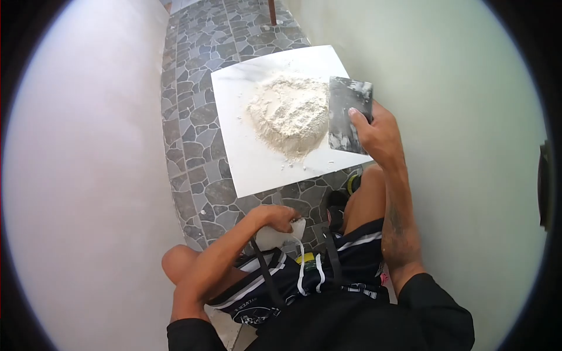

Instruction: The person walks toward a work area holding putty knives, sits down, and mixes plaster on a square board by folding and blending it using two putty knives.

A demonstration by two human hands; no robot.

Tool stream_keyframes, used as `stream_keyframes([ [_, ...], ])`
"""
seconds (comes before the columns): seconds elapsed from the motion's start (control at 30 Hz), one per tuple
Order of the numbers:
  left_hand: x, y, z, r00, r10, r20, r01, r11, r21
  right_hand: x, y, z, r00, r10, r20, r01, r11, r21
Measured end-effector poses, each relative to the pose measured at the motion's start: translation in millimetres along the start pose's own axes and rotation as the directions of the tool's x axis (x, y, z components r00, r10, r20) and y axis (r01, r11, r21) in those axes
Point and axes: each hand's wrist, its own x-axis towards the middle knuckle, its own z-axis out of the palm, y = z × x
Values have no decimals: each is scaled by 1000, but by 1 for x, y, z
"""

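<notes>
My right hand [374, 133] grips a dark, flat rectangular scraper plate [345, 96] smeared with white, its thumb lying across the face. The plate is at the right side of a heap of off-white powder [288, 111]. Whether its edge touches the powder, I cannot tell. Under the heap is a white square board [234, 134], with small crumbs scattered around. Low over my lap, my left hand [280, 217] is closed on a whitish flat piece [274, 238], whose exact kind is unclear. The fingers partly hide it.
Pale walls [88, 175] stand close on the left and right of this narrow passage. Grey stone-patterned tiles [202, 88] cover the floor. A thin brown leg [272, 11] stands beyond the board. My knees [178, 263] are bent near the board's front edge.
</notes>
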Motion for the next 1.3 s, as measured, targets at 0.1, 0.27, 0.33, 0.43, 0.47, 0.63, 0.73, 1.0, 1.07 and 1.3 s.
stream_keyframes([
  [0.1, -60, 48, -25, 975, -4, -222, 6, 1000, 9, 16, -7, -8, 995, -70, 70, 82, 978, -194],
  [0.27, -152, 110, -53, 763, -66, -643, 103, 994, 21, 42, -9, -26, 960, -22, 278, 111, 945, -308],
  [0.33, -183, 133, -65, 605, -117, -787, 159, 987, -24, 50, -14, -28, 946, 29, 323, 88, 935, -343],
  [0.43, -200, 130, -76, 284, -48, -958, 18, 999, -44, 58, -11, -10, 932, -47, 359, 237, 828, -508],
  [0.47, -203, 130, -78, 173, -53, -984, -46, 997, -62, 61, -7, -5, 928, -46, 370, 255, 801, -542],
  [0.63, -192, 87, -88, -194, 30, -981, -168, 984, 64, 81, -1, -3, 931, 52, 361, 208, 738, -642],
  [0.73, -196, 81, -89, -124, -13, -992, -92, 996, -1, 84, 6, -1, 924, 117, 364, 188, 691, -698],
  [1.0, -201, 77, -113, -112, -50, -992, -52, 998, -45, 77, -13, 31, 912, 166, 376, 163, 693, -702],
  [1.07, -200, 77, -116, -125, -55, -991, -27, 998, -52, 79, -16, 38, 909, 198, 367, 142, 681, -719],
  [1.3, -203, 80, -115, -86, -138, -987, -146, 981, -125, 76, -37, 52, 879, 210, 429, 199, 654, -730],
])
